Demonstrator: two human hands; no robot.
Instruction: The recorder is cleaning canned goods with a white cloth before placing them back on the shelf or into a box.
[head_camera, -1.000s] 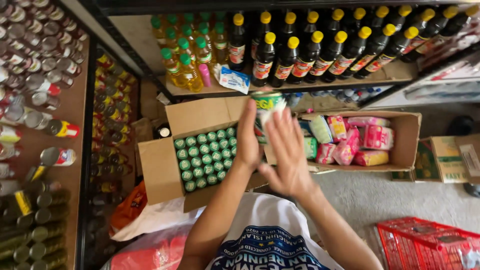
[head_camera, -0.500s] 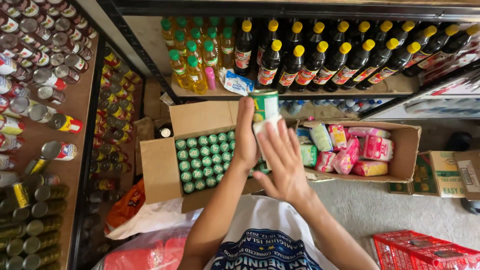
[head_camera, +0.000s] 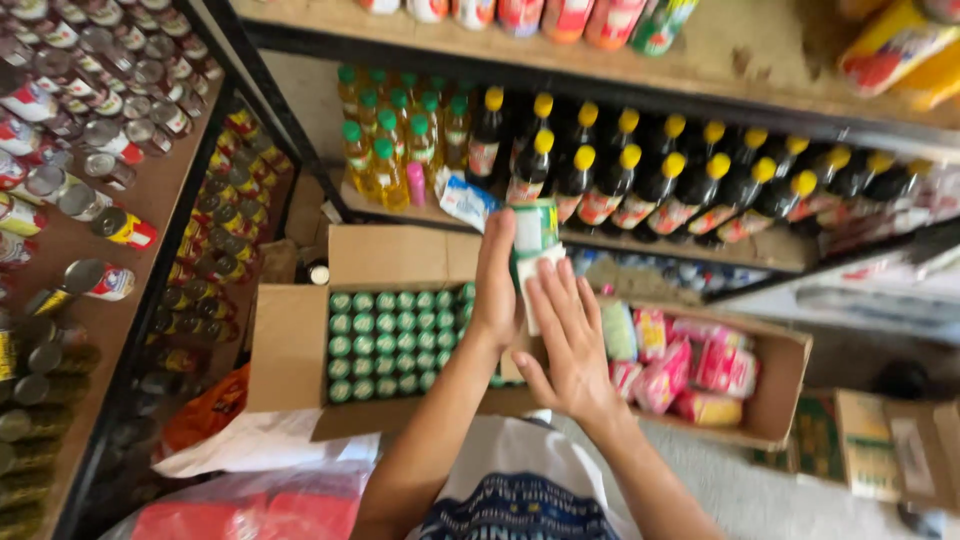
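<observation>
In the head view, at the centre of the frame, both hands meet on a small cylindrical can with a glossy green-and-white label, held up in front of the shelf. The left hand presses its flat fingers along the can's left side; the right hand spreads its fingers up against the can's lower front, loosely open rather than wrapped.

Below and left of the hands sits an open brown cardboard box, its flaps raised, packed with tidy rows of round green can tops. To the right, a second cardboard box holds soft, crinkly pink and yellow packets. Behind, a worn wooden shelf carries dark glass-like bottles with yellow caps and golden oil bottles with green caps.
</observation>
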